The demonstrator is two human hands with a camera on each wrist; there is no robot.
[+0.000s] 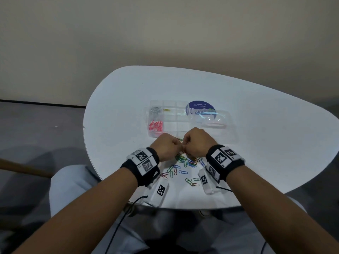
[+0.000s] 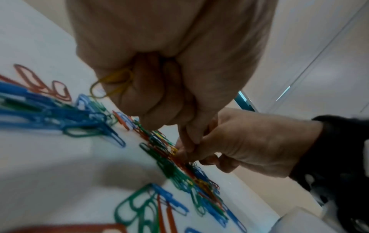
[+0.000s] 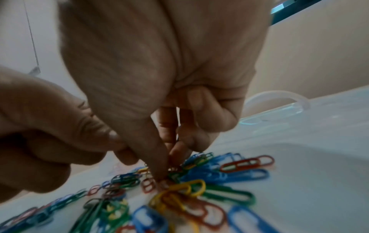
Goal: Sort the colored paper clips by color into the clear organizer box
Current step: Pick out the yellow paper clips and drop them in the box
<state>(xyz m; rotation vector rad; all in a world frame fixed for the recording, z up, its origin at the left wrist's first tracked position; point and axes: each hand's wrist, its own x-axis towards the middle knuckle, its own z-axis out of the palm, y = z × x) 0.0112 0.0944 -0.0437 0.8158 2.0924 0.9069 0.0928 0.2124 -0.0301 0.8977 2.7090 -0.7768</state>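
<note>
- The white table carries everything, its rounded near edge toward the person's lap.
- The clear organizer box lies open beyond the hands, its lid folded out to the right over a round blue sticker.
- Inside the box: red clips fill the near-left compartment, silver clips the far-left one, and a single yellow clip lies in the compartment just right of the silver.
- The loose pile of paper clips (blue, green, red and yellow, tangled) is spread on the table between the two wrists.
- The left hand is curled into a fist with yellow clips gripped under its fingers.
- The right hand reaches its fingertips down into the pile, thumb and forefinger drawn together; which clip they pinch I cannot tell.
- The two hands touch at the knuckles above the pile.
</note>
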